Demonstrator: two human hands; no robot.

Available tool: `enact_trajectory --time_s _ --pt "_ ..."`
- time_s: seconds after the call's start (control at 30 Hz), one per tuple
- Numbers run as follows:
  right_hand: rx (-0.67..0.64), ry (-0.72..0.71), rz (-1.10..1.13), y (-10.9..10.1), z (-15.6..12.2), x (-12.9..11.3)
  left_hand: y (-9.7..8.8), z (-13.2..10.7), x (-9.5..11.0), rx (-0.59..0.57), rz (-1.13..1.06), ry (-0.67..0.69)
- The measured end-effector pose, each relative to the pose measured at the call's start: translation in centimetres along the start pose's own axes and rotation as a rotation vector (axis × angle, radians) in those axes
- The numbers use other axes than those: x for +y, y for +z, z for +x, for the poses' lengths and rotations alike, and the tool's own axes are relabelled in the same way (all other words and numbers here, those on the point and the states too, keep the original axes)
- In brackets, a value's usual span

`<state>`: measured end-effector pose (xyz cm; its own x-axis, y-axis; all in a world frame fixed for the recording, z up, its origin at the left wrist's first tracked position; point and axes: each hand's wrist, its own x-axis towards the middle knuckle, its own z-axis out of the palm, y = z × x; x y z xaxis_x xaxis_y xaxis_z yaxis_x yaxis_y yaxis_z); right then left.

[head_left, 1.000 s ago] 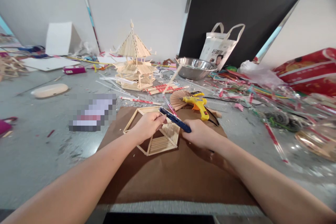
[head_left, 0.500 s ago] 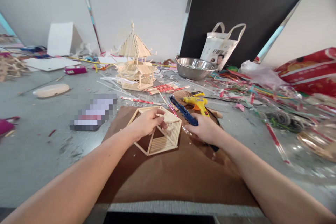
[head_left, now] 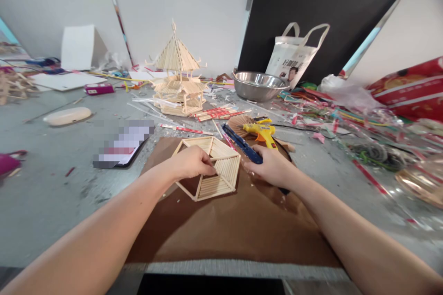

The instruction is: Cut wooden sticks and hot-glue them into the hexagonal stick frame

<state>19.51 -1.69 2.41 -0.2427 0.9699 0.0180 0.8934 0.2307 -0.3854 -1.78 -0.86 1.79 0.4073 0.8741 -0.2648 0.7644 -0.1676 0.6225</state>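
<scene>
My left hand [head_left: 194,162] reaches over a hexagonal frame of pale wooden sticks [head_left: 226,176], with fingertips pinched near its middle. Whatever is between those fingers is too small or hidden to make out. Rows of sticks fill several of the frame's triangular sections, while brown shows through others. To the right, my right hand [head_left: 273,166] is closed around a long dark-blue hand tool [head_left: 242,142] that points up and left; its exact kind is unclear. A yellow glue gun [head_left: 261,131] lies just beyond that hand. Under the frame is a brown sheet [head_left: 221,235].
A stick-built pagoda [head_left: 178,78] stands behind, with red-and-white stick packs [head_left: 219,113] beside it. Further off are a metal bowl [head_left: 259,86] and a white bag [head_left: 292,57]. A phone [head_left: 124,145] lies left. Plastic wrappers and cords clutter the right side.
My left hand's fingers have come together into a pinch, lower over the frame's middle. My right hand stays on the blue tool. The view has shifted slightly.
</scene>
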Motion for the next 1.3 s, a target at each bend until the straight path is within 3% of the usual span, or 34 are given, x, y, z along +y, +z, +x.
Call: enact_trajectory --time_s 0.53,0.77,0.9,1.03,1.3 --pt "-0.046 -0.037 -0.024 0.1 -0.4 -0.2 0.3 0.4 -0.5 0.001 0.142 0.118" --pt "0.138 -0.154 -0.080 1.0 0.0 0.5 0.6 0.3 0.0 0.330 -0.190 0.282" --pt "0.197 -0.218 -0.097 1.4 0.1 0.8 1.3 0.7 -0.1 0.385 -0.373 0.381" --pt "0.168 -0.259 -0.115 1.6 0.0 0.7 1.7 1.0 -0.2 0.445 -0.478 0.429" --pt "0.141 -0.280 -0.117 1.6 -0.4 0.4 2.0 1.3 -0.5 0.405 -0.579 0.461"
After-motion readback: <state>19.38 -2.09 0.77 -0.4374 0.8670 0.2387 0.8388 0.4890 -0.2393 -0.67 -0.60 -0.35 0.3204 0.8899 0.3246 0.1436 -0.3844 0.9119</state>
